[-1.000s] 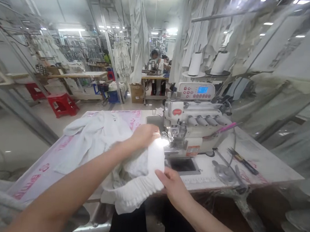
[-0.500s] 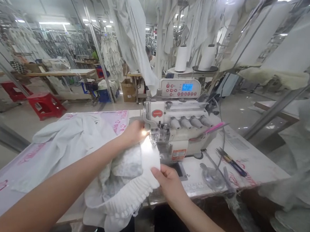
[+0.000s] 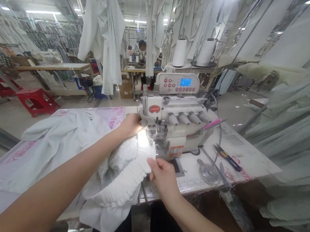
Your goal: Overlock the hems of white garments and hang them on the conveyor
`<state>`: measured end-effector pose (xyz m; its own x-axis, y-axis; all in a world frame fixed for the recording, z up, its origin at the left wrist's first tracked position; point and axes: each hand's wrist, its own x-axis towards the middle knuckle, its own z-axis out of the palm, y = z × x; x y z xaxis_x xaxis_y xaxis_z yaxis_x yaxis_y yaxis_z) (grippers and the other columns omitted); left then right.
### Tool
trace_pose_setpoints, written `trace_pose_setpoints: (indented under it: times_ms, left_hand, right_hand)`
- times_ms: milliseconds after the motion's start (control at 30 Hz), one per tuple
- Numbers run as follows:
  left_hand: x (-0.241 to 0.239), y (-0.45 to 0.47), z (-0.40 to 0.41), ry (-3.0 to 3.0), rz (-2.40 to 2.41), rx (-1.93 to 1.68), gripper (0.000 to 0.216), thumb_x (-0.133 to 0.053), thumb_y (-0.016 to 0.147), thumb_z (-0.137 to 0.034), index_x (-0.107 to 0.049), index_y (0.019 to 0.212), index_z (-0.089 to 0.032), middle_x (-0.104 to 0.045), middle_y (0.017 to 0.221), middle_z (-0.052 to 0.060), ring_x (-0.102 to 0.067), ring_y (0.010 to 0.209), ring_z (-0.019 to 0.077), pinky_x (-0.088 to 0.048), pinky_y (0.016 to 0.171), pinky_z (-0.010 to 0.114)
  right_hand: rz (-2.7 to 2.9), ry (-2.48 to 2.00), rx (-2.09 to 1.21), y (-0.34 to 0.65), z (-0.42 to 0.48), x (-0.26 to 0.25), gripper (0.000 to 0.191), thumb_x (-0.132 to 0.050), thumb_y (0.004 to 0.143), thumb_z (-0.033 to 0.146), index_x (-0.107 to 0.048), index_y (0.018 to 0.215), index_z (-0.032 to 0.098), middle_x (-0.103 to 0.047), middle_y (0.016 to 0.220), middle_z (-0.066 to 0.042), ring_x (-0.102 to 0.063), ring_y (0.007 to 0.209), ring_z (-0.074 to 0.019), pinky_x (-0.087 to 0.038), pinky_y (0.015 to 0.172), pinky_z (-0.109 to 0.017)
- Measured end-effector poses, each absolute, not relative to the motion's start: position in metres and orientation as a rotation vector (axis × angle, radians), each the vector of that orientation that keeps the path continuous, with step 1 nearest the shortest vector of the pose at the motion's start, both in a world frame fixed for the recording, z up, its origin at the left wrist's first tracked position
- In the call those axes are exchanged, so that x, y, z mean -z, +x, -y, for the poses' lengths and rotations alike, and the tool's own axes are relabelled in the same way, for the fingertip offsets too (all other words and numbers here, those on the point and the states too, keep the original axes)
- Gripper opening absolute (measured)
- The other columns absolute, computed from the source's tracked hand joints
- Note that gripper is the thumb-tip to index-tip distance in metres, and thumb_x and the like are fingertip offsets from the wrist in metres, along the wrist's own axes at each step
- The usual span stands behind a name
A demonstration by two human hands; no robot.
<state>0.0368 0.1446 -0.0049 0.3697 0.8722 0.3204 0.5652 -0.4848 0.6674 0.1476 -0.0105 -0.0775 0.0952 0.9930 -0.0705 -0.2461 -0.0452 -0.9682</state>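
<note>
A white garment (image 3: 70, 149) lies heaped on the sewing table, its gathered ruffled edge (image 3: 123, 184) hanging over the front. My left hand (image 3: 131, 125) is closed on the cloth right beside the presser foot of the white overlock machine (image 3: 173, 122). My right hand (image 3: 163, 175) pinches the cloth's near edge just in front of the machine's lit needle area (image 3: 149, 138).
The table (image 3: 247, 158) carries scissors (image 3: 227, 158) and a clear plastic piece (image 3: 206, 171) to the right of the machine. Thread cones (image 3: 179, 52) stand behind it. Pale garments hang overhead and at right. Red stools (image 3: 36, 100) stand far left; other workers sit in the background.
The view has swung right and down, so the machine sits more to the left. Both hands have stayed on the cloth, with the left closer to the machine's side.
</note>
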Motion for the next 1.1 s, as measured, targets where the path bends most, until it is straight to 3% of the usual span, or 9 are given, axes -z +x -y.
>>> trace_pose_setpoints:
  times_ms: [200, 333, 467, 633, 767, 967, 1100]
  left_hand:
    - [0.004, 0.019, -0.051, 2.412, -1.608, -1.217, 0.016, -0.047, 0.074, -0.025, -0.048, 0.086, -0.014, -0.052, 0.084, 0.006, -0.048, 0.084, 0.0188, -0.039, 0.076, 0.032]
    - [0.028, -0.002, 0.023, 2.125, -1.670, -0.767, 0.023, -0.046, 0.077, -0.040, -0.046, 0.087, -0.019, -0.052, 0.078, 0.001, -0.050, 0.071, 0.0155, -0.040, 0.063, 0.027]
    - [0.041, -0.009, 0.032, 1.892, -1.584, -0.662, 0.030, -0.046, 0.076, -0.046, -0.049, 0.084, -0.018, -0.055, 0.079, 0.002, -0.051, 0.071, 0.0161, -0.040, 0.063, 0.028]
    - [0.034, -0.009, 0.046, 1.650, -1.208, -0.405, 0.034, -0.042, 0.078, -0.048, -0.052, 0.080, -0.016, -0.056, 0.069, 0.001, -0.051, 0.059, 0.0135, -0.038, 0.052, 0.022]
    - [0.040, -0.014, 0.101, 1.574, -0.957, -0.014, 0.036, -0.040, 0.079, -0.046, -0.054, 0.074, -0.013, -0.056, 0.065, 0.001, -0.048, 0.054, 0.0108, -0.035, 0.046, 0.018]
    - [0.048, -0.017, 0.156, 1.667, -0.867, -0.010, 0.025, -0.039, 0.082, -0.035, -0.054, 0.095, -0.018, -0.056, 0.094, 0.001, -0.049, 0.087, 0.0146, -0.039, 0.079, 0.021]
    - [0.049, -0.015, 0.156, 1.656, -0.821, -0.037, 0.027, -0.041, 0.082, -0.037, -0.054, 0.094, -0.017, -0.055, 0.094, 0.002, -0.048, 0.086, 0.0152, -0.039, 0.080, 0.024]
  right_hand:
    - [0.881, -1.070, -1.248, 0.146, 0.009, 0.075, 0.043, -0.057, 0.073, 0.040, -0.037, 0.044, 0.015, -0.037, 0.035, 0.006, -0.027, 0.036, -0.0048, -0.020, 0.039, -0.019]
    - [0.888, -1.062, -1.243, 0.147, 0.010, 0.076, 0.042, -0.057, 0.073, 0.039, -0.038, 0.044, 0.015, -0.037, 0.035, 0.006, -0.027, 0.036, -0.0048, -0.019, 0.039, -0.019]
    - [0.902, -1.083, -1.223, 0.149, 0.010, 0.076, 0.042, -0.057, 0.071, 0.041, -0.037, 0.044, 0.016, -0.036, 0.034, 0.006, -0.025, 0.035, -0.0047, -0.018, 0.037, -0.019]
    - [0.941, -1.123, -1.244, 0.155, 0.008, 0.072, 0.039, -0.059, 0.069, 0.042, -0.039, 0.047, 0.016, -0.037, 0.035, 0.007, -0.025, 0.034, -0.0050, -0.018, 0.036, -0.018]
    - [1.008, -1.135, -1.331, 0.151, 0.053, 0.072, 0.029, -0.060, 0.067, 0.040, -0.052, 0.059, 0.014, -0.045, 0.046, 0.004, -0.033, 0.040, -0.0065, -0.024, 0.038, -0.018]
    - [1.317, -1.058, -1.710, 0.145, 0.168, 0.091, 0.030, -0.052, 0.076, 0.035, -0.055, 0.061, 0.009, -0.043, 0.054, 0.001, -0.036, 0.049, -0.0077, -0.028, 0.044, -0.018]
    - [1.285, -1.005, -1.784, 0.152, 0.166, 0.090, 0.031, -0.056, 0.073, 0.039, -0.053, 0.064, 0.009, -0.039, 0.052, 0.003, -0.031, 0.047, -0.0061, -0.023, 0.041, -0.017]
